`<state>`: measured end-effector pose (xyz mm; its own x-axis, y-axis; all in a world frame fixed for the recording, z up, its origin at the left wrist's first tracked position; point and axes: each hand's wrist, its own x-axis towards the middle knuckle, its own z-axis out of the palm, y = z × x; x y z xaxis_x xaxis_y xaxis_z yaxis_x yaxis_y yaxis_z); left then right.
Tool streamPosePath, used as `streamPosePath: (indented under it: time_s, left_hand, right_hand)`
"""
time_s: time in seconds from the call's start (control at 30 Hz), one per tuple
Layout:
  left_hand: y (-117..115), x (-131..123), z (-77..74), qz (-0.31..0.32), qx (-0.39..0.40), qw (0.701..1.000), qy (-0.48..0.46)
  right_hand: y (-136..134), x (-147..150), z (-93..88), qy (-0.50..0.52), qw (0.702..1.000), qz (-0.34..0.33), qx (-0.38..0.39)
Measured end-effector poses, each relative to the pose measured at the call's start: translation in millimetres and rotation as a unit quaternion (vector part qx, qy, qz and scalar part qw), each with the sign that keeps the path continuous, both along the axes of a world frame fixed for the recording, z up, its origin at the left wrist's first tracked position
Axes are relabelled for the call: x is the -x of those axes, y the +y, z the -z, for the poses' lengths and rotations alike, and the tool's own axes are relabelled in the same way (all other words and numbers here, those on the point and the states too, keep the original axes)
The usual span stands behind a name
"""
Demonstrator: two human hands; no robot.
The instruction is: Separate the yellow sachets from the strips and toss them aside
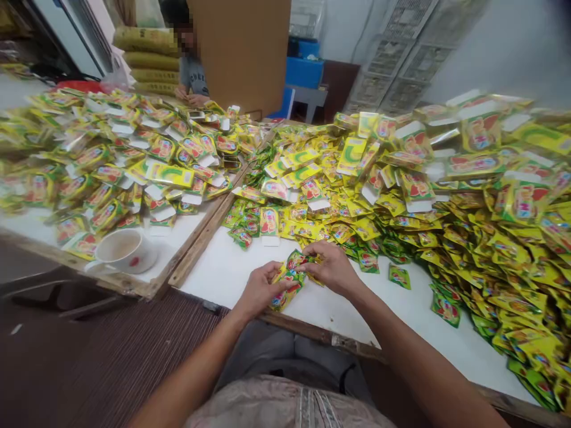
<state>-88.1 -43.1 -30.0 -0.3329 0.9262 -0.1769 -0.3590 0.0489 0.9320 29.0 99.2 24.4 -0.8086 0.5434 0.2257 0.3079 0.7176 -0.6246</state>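
Observation:
My left hand (260,289) is closed around a small stack of yellow-green sachets (289,284), held just above the white table (232,270) near its front edge. My right hand (331,266) pinches the top of the same stack from the right, fingers curled. A huge heap of loose sachets (468,238) covers the table behind and to the right of both hands. Some sachets carry white card tabs (319,204).
A second table on the left holds another sachet pile (111,160) and a white cup on a saucer (122,249) near its front edge. A person (191,71) sits at the far side. A brown board (243,53), blue bins (304,68) and stacked sacks (147,59) stand behind.

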Motion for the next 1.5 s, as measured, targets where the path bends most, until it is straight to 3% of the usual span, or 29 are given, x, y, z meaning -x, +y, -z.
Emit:
streamPosePath:
  time_s: [0.1,0.23,0.47,0.63,0.77,0.9,1.03,1.17,1.37,1.5]
  left_hand:
    - [1,-1,3.3,0.004,0.003,1.0,-0.019]
    - [1,-1,4.5,0.01,0.01,1.0,-0.023]
    - [1,1,8.5,0.016,-0.006,1.0,-0.002]
    - [3,2,10.6,0.027,-0.005,1.0,0.009]
    - [3,4,7.5,0.054,-0.009,0.998,0.017]
    - [-4,10,5.6,0.112,0.02,0.985,0.129]
    - [-10,15,6.1,0.137,0.072,0.948,0.278]
    - [-12,12,1.9,0.159,0.099,0.925,0.331]
    - [-13,8,2.9,0.154,0.087,0.923,0.341]
    - [-13,9,7.2,0.138,0.063,0.937,0.314]
  right_hand:
    - [4,-3,-2.2,0.013,0.999,0.018,0.039]
    - [0,-6,-1.7,-0.041,0.996,-0.046,0.065]
    - [-15,-12,11.7,-0.09,0.993,-0.076,0.003]
    - [-24,-12,19.0,-0.106,0.992,-0.035,0.051]
    - [-27,-8,21.2,-0.14,0.985,-0.039,0.092]
    - [-25,-10,22.3,-0.125,0.986,0.015,0.107]
    - [-23,-10,23.5,-0.075,0.988,0.062,0.122]
    - [-22,-5,14.3,-0.094,0.987,0.012,0.132]
    - [-25,2,-7.0,-0.181,0.971,-0.123,0.102]
    - [-25,2,-5.0,-0.195,0.963,-0.124,0.137]
